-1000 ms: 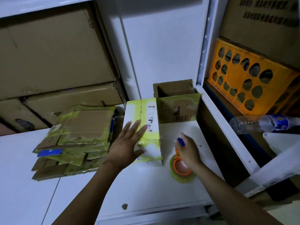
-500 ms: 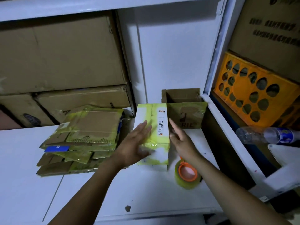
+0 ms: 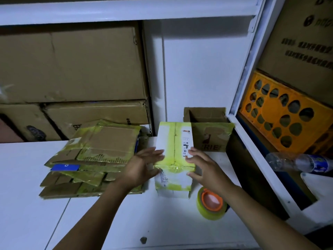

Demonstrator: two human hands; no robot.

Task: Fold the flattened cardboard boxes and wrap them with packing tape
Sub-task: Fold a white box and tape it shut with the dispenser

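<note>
A folded box (image 3: 173, 152), white with yellow-green tape and a printed label, stands on the white shelf top (image 3: 108, 213). My left hand (image 3: 142, 166) presses flat against its left side with straight fingers. My right hand (image 3: 203, 166) holds its right side, fingers over the top edge and thumb on the front face. A roll of packing tape (image 3: 210, 202) with an orange core lies just right of the box, under my right wrist. A stack of flattened taped boxes (image 3: 93, 156) lies to the left.
An open taped cardboard box (image 3: 209, 130) stands behind the held box by the white upright post (image 3: 245, 83). Big cartons (image 3: 72, 69) fill the shelf at back left. An orange crate (image 3: 281, 116) and a plastic bottle (image 3: 299, 162) sit to the right.
My right hand left the tape roll and moved up onto the box's right side. My left hand slid from the box's top to its left side. The camera came closer.
</note>
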